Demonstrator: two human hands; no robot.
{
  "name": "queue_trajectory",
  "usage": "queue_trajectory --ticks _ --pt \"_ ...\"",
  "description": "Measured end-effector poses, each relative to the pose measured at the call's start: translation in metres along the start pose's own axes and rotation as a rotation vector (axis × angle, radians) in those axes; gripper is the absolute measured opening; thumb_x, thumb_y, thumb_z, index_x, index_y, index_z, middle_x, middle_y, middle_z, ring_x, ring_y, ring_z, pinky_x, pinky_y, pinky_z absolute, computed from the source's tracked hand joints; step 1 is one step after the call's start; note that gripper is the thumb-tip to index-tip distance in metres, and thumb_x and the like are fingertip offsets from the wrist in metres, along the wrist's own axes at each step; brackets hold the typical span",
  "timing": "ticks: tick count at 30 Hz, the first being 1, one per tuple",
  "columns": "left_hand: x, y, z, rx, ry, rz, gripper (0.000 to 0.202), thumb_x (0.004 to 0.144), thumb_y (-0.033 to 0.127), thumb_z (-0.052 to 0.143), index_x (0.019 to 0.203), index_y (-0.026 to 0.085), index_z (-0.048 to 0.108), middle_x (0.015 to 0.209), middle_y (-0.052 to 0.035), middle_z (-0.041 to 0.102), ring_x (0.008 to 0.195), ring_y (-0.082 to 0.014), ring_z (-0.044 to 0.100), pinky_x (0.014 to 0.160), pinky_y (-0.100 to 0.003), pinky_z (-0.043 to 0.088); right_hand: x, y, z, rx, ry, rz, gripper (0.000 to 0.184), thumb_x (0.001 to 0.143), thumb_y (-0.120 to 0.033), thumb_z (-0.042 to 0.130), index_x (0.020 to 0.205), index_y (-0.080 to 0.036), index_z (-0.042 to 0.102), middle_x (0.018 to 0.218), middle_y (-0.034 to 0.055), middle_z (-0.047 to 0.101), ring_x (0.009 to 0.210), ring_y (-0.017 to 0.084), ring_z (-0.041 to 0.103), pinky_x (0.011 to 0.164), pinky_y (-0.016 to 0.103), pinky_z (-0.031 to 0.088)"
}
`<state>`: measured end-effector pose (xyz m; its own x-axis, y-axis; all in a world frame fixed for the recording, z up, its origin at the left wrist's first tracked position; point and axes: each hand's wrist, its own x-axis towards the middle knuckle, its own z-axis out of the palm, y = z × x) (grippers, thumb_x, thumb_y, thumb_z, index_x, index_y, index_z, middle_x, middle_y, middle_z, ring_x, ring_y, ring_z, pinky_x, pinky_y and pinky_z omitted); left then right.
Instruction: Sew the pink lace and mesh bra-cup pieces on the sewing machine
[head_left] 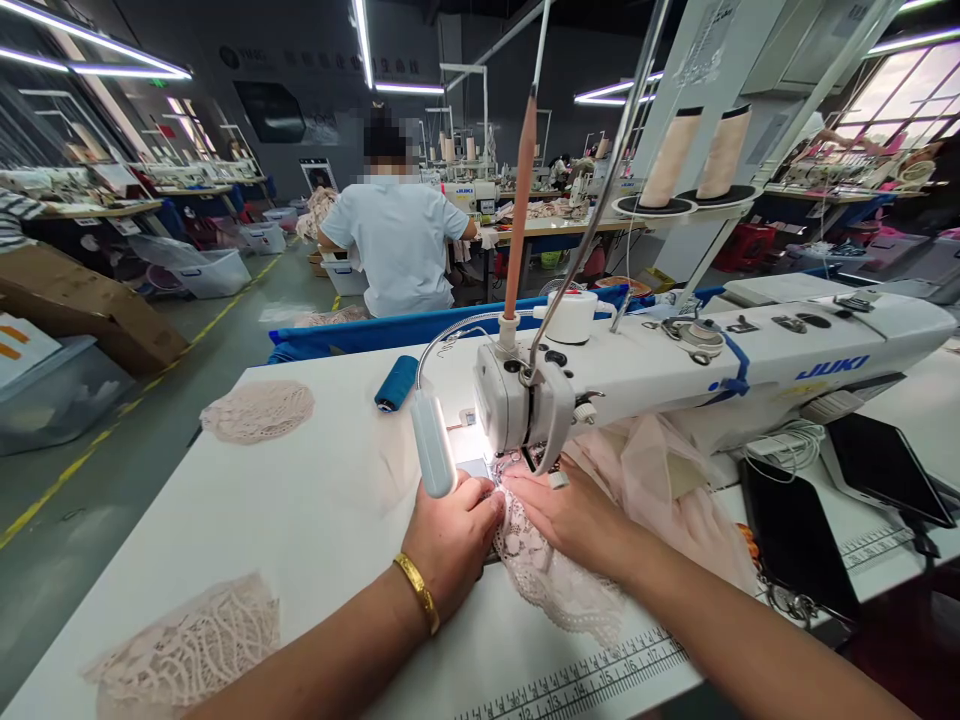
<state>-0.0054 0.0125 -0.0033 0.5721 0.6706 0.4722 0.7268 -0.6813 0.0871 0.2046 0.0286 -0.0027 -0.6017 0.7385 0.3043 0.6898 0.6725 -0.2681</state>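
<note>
Pale pink lace fabric [536, 560] lies under the needle area of a white JUKI sewing machine [517, 400]. My left hand [454, 535], with a gold bangle at the wrist, is closed on the fabric's left edge, thumb and fingers pinched together. Flat on the lace, with fingers stretched toward the presser foot, rests my right hand [577, 510]. The needle itself is hidden behind the machine head and fingers. Sheer pink fabric [645, 470] bunches behind my right wrist. A small lamp [433, 445] lights the spot just above my left hand.
Lace pieces [259, 410] lie on the white table [322, 530], along with a blue thread cone [396, 383]. Phones [799, 535] sit at the right beside a coiled white cable [784, 447]. A printed ruler [577, 680] runs along the front edge. Ahead, a person [394, 240] sits facing away.
</note>
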Motion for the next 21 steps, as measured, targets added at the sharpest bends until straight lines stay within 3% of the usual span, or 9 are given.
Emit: queue_trajectory --ticks 5,7,10,13,15,18,21 --pt "0.002 -0.005 0.003 -0.031 0.026 -0.005 0.03 0.104 0.023 0.046 0.097 0.022 0.075 0.095 -0.0052 0.074 0.087 -0.0245 0.064 0.078 -0.042 0.044 -0.006 -0.002 -0.004 -0.059 0.032 0.033 0.022 0.099 -0.015 0.051 0.112 -0.02 0.069 0.108 0.0101 0.071 0.1 0.028 0.058 0.085 0.038 0.046" --pt "0.002 -0.008 0.006 -0.061 0.048 0.002 0.03 0.104 0.025 0.047 0.099 0.023 0.076 0.095 -0.0052 0.074 0.087 -0.0243 0.064 0.08 -0.042 0.046 -0.011 -0.006 -0.008 -0.041 -0.006 -0.002 0.016 0.101 -0.028 0.057 0.109 -0.02 0.068 0.103 0.0097 0.071 0.096 0.029 0.058 0.085 0.041 0.045" --pt "0.001 -0.013 0.009 -0.128 0.058 -0.015 0.028 0.103 0.024 0.049 0.1 0.024 0.077 0.097 -0.0049 0.072 0.088 -0.0234 0.063 0.083 -0.042 0.048 -0.017 -0.012 -0.013 0.056 -0.101 -0.083 0.035 0.093 -0.053 0.069 0.107 -0.021 0.065 0.104 0.0078 0.07 0.095 0.028 0.059 0.087 0.043 0.045" --pt "0.001 -0.015 0.007 -0.232 0.031 -0.035 0.028 0.098 0.016 0.05 0.104 0.024 0.075 0.1 -0.0061 0.07 0.09 -0.0226 0.063 0.082 -0.039 0.051 -0.018 -0.012 -0.012 0.105 -0.068 -0.105 0.019 0.104 -0.035 0.053 0.097 -0.02 0.062 0.105 0.008 0.069 0.092 0.025 0.06 0.085 0.04 0.045" --pt "0.003 -0.016 0.005 -0.293 -0.011 -0.055 0.03 0.09 0.01 0.05 0.103 0.022 0.074 0.101 -0.007 0.068 0.09 -0.0224 0.062 0.079 -0.037 0.051 -0.016 -0.009 -0.009 0.171 0.042 -0.055 0.025 0.106 -0.023 0.04 0.092 -0.02 0.061 0.099 0.0079 0.07 0.09 0.024 0.061 0.084 0.039 0.046" --pt "0.006 -0.017 0.004 -0.338 -0.066 -0.103 0.02 0.083 0.011 0.055 0.092 0.02 0.07 0.097 -0.0066 0.065 0.088 -0.0228 0.059 0.078 -0.037 0.051 -0.011 -0.003 -0.008 0.33 0.193 0.119 0.024 0.106 -0.03 0.042 0.094 -0.021 0.061 0.094 0.0069 0.071 0.09 0.024 0.064 0.082 0.037 0.049" --pt "0.009 -0.018 0.007 -0.352 -0.076 -0.143 0.004 0.085 0.021 0.064 0.086 0.021 0.068 0.094 -0.0055 0.064 0.091 -0.024 0.058 0.08 -0.037 0.051 -0.008 -0.003 -0.009 0.431 0.236 0.197 0.02 0.105 -0.033 0.045 0.098 -0.022 0.061 0.095 0.0047 0.071 0.09 0.023 0.067 0.08 0.034 0.051"
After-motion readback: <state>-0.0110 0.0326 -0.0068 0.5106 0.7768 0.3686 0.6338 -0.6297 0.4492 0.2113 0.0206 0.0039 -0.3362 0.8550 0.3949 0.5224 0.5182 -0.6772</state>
